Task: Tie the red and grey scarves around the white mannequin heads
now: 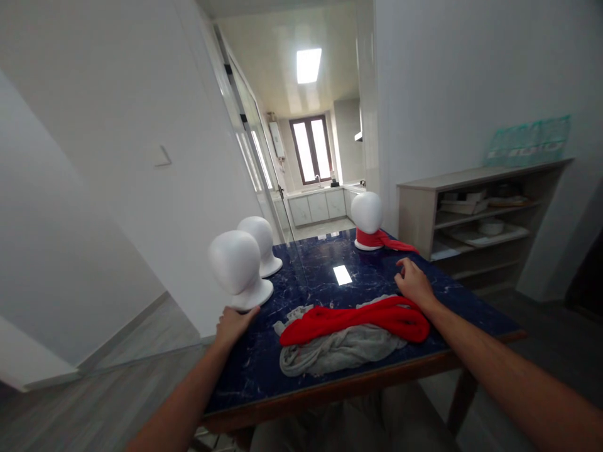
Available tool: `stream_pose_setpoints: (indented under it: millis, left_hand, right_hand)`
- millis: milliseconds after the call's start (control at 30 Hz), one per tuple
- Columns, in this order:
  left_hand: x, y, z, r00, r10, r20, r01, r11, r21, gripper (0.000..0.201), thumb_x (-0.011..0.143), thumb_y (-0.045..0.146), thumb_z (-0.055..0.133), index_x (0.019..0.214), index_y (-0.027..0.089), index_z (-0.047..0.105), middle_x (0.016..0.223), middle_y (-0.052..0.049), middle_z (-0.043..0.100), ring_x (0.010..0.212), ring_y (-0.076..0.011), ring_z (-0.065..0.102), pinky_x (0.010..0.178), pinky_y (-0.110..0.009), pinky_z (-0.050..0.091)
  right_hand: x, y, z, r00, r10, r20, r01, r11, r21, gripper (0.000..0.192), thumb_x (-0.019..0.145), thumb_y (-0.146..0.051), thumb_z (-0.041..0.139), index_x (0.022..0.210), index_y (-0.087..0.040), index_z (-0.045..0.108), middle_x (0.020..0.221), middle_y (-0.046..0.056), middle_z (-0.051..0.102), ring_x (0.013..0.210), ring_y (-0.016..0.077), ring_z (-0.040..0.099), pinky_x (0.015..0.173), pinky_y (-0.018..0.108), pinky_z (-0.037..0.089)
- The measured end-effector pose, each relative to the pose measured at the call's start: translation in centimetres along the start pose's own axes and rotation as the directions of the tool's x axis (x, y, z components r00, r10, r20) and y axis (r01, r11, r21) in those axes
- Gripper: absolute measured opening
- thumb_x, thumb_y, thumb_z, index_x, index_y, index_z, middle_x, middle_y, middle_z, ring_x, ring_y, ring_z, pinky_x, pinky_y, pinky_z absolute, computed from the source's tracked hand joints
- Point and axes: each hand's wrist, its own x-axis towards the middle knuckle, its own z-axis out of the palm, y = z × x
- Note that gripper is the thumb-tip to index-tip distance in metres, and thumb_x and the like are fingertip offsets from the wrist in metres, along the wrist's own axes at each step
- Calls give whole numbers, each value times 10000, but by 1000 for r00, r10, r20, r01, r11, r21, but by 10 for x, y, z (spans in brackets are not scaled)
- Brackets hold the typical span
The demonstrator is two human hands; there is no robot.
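White-walled room, kitchen with a window (313, 149) down the hall at 12 o'clock, wooden shelf unit (475, 216) against the wall at 2 o'clock. Dark blue marble-look table (330, 276) fills the middle, wood edge toward the camera.

3 white mannequin heads on the table. Near head (238, 267) at 10 o'clock, at the table's left edge. Second head (261, 242) just behind it, touching or nearly so, cannot tell which. Far head (367, 216) at 1 o'clock, at the far end, with a red scarf wrapped round its neck (381, 240), tail trailing right on the tabletop.

Left hand (233, 325) at the base of the near head, fingers loosely curled, tips touching the base rim; not closed around it.

Right hand (414, 282) palm down, fingers spread, resting on the table at the far right end of a loose red scarf (358, 319); touching or just beside the cloth, gripping nothing that shows.

Loose red scarf lies bunched lengthwise at table centre, on top of a crumpled grey scarf (336, 351), which sits toward the near edge at 6 o'clock.
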Motion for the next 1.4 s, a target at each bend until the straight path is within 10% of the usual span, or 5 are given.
stream_pose_setpoints:
  millis: [167, 400, 600, 1133, 1400]
  left_hand:
    - [-43, -2, 6, 979, 175, 105, -195, 955, 223, 771, 935, 593, 517, 1402, -18, 569, 1486, -328, 580, 1422, -466, 530, 1155, -525, 425]
    - [-54, 81, -13, 831, 506, 229, -475, 861, -180, 536, 1030, 512, 379, 1300, 204, 725, 1307, -110, 766, 1201, -298, 713, 1042, -357, 512]
    - [-35, 132, 23, 689, 678, 258, -592, 731, -338, 558, 988, 614, 474, 1285, 246, 771, 1384, -74, 739, 1346, -285, 643, 1172, -348, 445]
    - [-28, 116, 56, 717, 669, 196, -552, 717, -426, 530, 1058, 479, 366, 1270, 235, 785, 1515, -42, 643, 1512, -259, 489, 1267, -389, 334]
    - [-27, 117, 55, 776, 612, 152, -471, 723, -505, 437, 1041, 462, 455, 1169, 248, 813, 1351, -25, 759, 1286, -246, 675, 1081, -296, 489]
  right_hand:
    - [1, 0, 1, 1000, -16, 18, 16, 1000, -17, 231, 899, -187, 575, 1127, -207, 610, 972, 53, 648, 838, 222, 606, 690, 311, 381]
    - [0, 2, 0, 999, -31, 30, 32, 999, -39, 206, 898, -196, 582, 1100, -214, 617, 969, 47, 645, 826, 212, 598, 680, 301, 367]
    - [-2, 6, -2, 998, -69, 9, 69, 997, -36, 201, 882, -201, 550, 1070, -210, 620, 923, 43, 622, 807, 213, 588, 699, 304, 394]
    - [126, -28, 42, 950, 292, -111, -271, 947, 173, 747, 718, -559, 784, 1291, -117, 600, 1223, 219, 677, 1151, 363, 626, 1054, 460, 477]
    - [186, -73, 56, 907, 351, -231, -323, 934, 154, 1344, 680, -571, 919, 1696, -84, 185, 1526, 350, 432, 1372, 441, 496, 1111, 477, 397]
